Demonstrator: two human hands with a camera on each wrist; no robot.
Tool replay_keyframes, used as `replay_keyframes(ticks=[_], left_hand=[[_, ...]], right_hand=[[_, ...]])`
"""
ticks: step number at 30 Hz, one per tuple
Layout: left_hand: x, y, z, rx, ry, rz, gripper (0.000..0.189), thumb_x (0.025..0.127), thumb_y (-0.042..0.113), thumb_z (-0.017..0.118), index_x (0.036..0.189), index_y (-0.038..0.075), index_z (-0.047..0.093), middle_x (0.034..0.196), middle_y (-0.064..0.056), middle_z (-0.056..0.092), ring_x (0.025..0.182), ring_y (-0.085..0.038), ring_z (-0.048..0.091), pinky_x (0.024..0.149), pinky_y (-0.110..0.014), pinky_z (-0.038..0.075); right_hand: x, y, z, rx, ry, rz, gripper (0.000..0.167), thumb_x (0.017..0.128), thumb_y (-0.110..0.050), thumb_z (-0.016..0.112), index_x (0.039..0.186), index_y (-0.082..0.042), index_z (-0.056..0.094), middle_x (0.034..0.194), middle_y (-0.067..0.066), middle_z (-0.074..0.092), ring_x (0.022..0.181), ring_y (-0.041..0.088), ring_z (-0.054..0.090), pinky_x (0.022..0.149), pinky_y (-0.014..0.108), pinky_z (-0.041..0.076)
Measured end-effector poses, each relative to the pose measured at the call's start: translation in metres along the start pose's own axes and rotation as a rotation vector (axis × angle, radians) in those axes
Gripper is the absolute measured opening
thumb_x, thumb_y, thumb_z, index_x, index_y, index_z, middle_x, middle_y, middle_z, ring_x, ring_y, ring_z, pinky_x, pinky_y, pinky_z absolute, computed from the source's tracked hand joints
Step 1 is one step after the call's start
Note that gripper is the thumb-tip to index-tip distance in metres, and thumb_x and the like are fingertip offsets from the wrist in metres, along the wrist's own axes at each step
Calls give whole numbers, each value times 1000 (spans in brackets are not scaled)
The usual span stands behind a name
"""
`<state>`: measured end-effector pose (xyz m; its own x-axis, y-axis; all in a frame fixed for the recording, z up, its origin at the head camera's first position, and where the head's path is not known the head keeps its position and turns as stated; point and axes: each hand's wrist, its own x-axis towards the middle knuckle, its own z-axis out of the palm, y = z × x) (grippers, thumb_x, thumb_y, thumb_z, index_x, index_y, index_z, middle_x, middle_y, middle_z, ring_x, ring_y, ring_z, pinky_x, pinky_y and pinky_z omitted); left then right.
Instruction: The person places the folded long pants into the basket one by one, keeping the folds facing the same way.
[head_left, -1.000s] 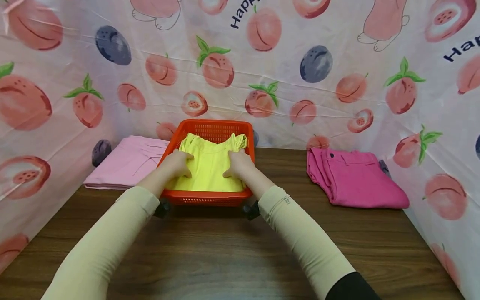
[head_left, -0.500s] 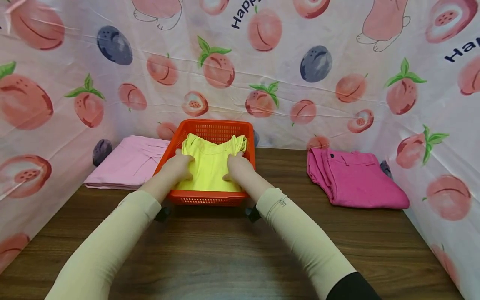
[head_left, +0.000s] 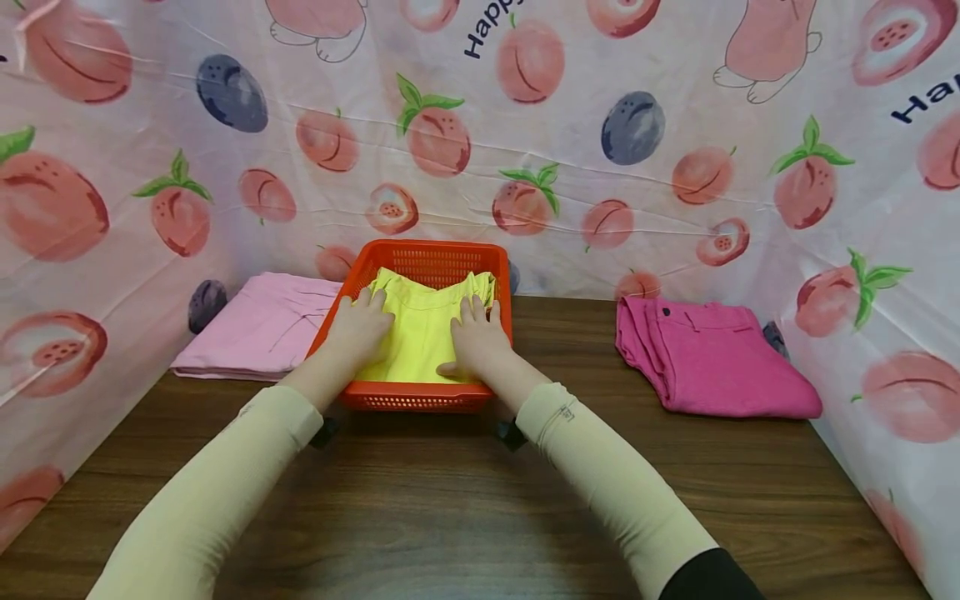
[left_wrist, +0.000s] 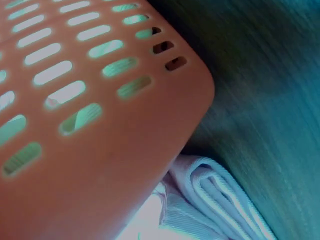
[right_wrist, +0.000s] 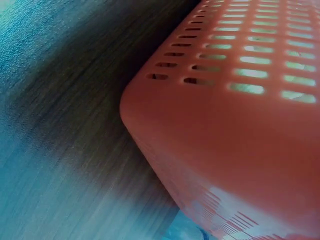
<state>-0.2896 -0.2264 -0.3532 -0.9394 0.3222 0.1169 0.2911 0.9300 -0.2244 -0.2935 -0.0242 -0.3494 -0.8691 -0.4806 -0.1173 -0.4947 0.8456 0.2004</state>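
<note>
A folded yellow garment (head_left: 422,333) with a band along its far edge lies inside the red plastic basket (head_left: 420,397), at the centre of the head view. My left hand (head_left: 362,327) rests over the garment's left side, fingers extended away from me. On its right side lies my right hand (head_left: 478,340), fingers spread and fairly straight. Neither hand visibly pinches the cloth. Both wrist views are filled mostly by the slotted basket wall (left_wrist: 115,145), and the hands are out of sight there.
Light pink folded pants (head_left: 258,325) lie just left of the basket. Folded hot-pink pants (head_left: 720,358) sit at the right of the wooden table (head_left: 450,508). A fruit-print cloth (head_left: 570,125) hangs behind and at both sides.
Both hands' fingers have come up out of the basket's sides, straightened, and now lie on top of the yellow garment. The basket and both pink garments stay in place.
</note>
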Motion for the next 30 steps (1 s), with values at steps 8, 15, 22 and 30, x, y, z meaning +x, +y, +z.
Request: replay_keyframes(ticks=[8, 15, 22, 30], left_hand=[[-4, -2, 1, 52, -143, 2, 67, 78, 40, 70, 126, -4, 57, 132, -29, 48, 130, -43, 34, 105, -58, 21], [-3, -1, -2, 67, -252, -15, 72, 85, 46, 63, 135, -4, 51, 140, -28, 42, 134, -41, 29, 110, -56, 12], [-3, 3, -10, 47, -324, -36, 73, 87, 48, 56, 138, -3, 47, 143, -27, 40, 136, -41, 26, 111, -55, 9], [-4, 2, -12, 13, -369, -53, 78, 87, 57, 49, 138, -2, 48, 144, -25, 39, 136, -41, 26, 110, -56, 6]], right_hand=[[-1, 2, 3, -74, -31, -27, 100, 79, -81, 41, 151, -11, 31, 154, 21, 20, 143, 35, 12, 113, 50, 3], [0, 3, 1, -91, -126, -28, 97, 81, -82, 34, 152, -16, 30, 153, 20, 24, 142, 35, 15, 113, 48, 6], [0, 1, -3, -102, -217, 9, 94, 82, -81, 34, 152, -19, 29, 155, 17, 22, 143, 31, 14, 113, 46, 6], [6, 0, 0, -68, -251, 7, 93, 82, -80, 35, 152, -20, 28, 154, 18, 23, 143, 31, 13, 113, 46, 6]])
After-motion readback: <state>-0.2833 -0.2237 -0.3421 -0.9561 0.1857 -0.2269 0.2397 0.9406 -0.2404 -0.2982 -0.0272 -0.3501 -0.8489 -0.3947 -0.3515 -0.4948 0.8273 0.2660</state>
